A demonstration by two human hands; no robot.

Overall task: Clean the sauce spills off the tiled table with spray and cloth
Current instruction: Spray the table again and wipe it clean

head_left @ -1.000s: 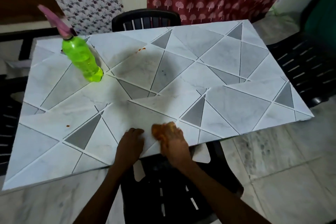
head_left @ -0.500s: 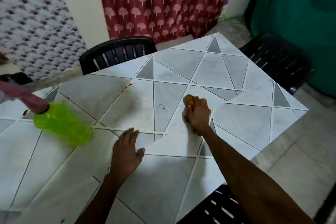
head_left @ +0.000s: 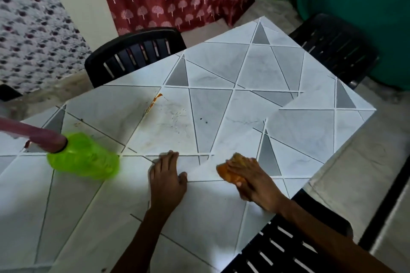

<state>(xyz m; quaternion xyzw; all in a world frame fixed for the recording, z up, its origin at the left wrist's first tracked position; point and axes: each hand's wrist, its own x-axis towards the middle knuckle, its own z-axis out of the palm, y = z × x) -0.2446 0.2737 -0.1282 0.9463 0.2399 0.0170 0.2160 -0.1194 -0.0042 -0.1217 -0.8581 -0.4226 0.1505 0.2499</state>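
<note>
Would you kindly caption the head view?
Right hand presses orange cloth on tiled table; left hand rests flat.

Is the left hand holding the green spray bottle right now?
No, the left hand lies flat on the table; the spray bottle stands untouched beside it.

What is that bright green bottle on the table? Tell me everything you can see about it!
The bright green see-through plastic spray bottle stands on the grey and white tiled table, at its left side. From above it looks squat and a bit blurred. A long pinkish-purple spray head sits on its neck and points off to the left edge of the picture. Light glows green through it onto the tiles. No hand touches it: the left hand lies flat on the table to its right.
</note>
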